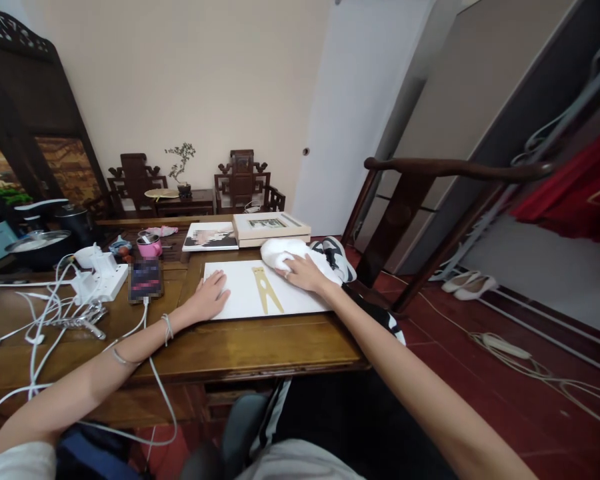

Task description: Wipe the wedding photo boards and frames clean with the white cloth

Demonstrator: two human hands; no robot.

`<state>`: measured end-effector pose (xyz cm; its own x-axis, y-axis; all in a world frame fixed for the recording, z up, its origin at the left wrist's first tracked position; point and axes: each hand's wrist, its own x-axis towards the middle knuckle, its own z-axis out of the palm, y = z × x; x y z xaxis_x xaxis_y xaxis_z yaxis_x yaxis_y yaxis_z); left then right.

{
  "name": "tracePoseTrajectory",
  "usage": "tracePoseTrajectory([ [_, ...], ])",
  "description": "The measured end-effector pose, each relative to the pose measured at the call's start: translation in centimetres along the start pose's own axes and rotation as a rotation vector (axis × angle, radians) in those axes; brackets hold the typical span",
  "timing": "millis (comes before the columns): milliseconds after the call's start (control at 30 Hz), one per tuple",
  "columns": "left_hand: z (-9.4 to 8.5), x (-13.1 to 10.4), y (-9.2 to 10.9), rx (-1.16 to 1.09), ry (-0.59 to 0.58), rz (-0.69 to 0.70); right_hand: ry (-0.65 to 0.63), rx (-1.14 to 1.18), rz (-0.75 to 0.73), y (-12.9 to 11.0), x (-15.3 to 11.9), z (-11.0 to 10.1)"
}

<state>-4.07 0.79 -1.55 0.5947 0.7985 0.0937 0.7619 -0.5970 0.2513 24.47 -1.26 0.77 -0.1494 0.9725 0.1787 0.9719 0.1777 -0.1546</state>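
Observation:
A white board (240, 293) lies flat near the front edge of the wooden table (260, 343). On it rests a flat, yellowish, two-legged piece (266, 291), its legs pointing toward me. My left hand (207, 295) lies on the board's left end with the fingers spread. At the board's right end, my right hand (305, 272) is closed on a fluffy white cloth (285, 252), which spreads over the far right corner.
Behind the board are a boxed item (270, 229) and a picture panel (211, 237). Left of it are a phone (146, 280), a power strip (100, 277) with tangled cables, a pink cup (150, 247) and a pot (40, 247). A wooden chair (405, 207) stands at right.

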Motion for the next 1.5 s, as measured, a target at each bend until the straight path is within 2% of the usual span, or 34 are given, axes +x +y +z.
tracePoseTrajectory([
  [67,0.1,0.0,0.0,0.003,0.000,-0.006,-0.003,0.002,-0.038,-0.3,-2.2,-0.1],
  [200,0.5,0.2,-0.3,0.019,0.016,0.009,-0.003,0.063,-0.210,-0.9,-9.5,-1.0],
  [267,0.5,0.2,-0.4,0.022,0.025,0.014,-0.016,0.143,-0.237,-0.8,-12.7,-1.6],
  [367,0.4,0.2,-0.2,0.022,0.011,0.019,-0.063,0.240,-0.189,-0.1,-14.7,-2.3],
  [467,0.2,0.0,0.1,0.014,0.005,0.029,-0.102,0.258,-0.106,0.7,-12.2,-2.5],
  [667,0.1,-0.1,0.1,0.024,-0.002,0.022,-0.139,0.138,-0.104,0.1,-1.5,-1.4],
  [767,0.1,-0.1,0.0,0.019,-0.009,0.024,-0.117,0.129,-0.075,-0.8,1.4,-0.3],
  [867,0.1,-0.1,0.0,0.018,-0.011,0.020,-0.111,0.132,-0.088,-1.3,0.5,0.0],
  [933,0.2,0.0,0.0,0.015,-0.010,0.012,-0.117,0.153,-0.138,-1.3,-2.3,-0.4],
  [1033,0.3,0.1,0.0,0.015,-0.004,0.012,-0.132,0.224,-0.199,-0.8,-7.9,-1.5],
  [1133,0.3,0.0,0.0,0.026,0.000,0.025,-0.166,0.306,-0.103,0.7,-12.6,-2.3],
  [1200,0.2,-0.1,0.0,0.025,-0.003,0.032,-0.188,0.378,-0.023,2.1,-13.5,-2.5],
  [1267,0.2,-0.2,0.1,0.013,-0.008,0.031,-0.202,0.459,0.003,3.2,-12.5,-2.6],
  [1333,0.1,-0.2,0.1,0.000,-0.009,0.023,-0.172,0.481,-0.018,3.4,-10.0,-2.4],
  [1433,0.2,-0.2,0.0,-0.003,0.001,0.021,-0.070,0.300,0.042,1.8,-5.3,-1.7],
  [1500,0.2,-0.1,-0.1,0.003,0.005,0.025,-0.061,0.192,0.088,-0.2,-2.6,-1.0],
])
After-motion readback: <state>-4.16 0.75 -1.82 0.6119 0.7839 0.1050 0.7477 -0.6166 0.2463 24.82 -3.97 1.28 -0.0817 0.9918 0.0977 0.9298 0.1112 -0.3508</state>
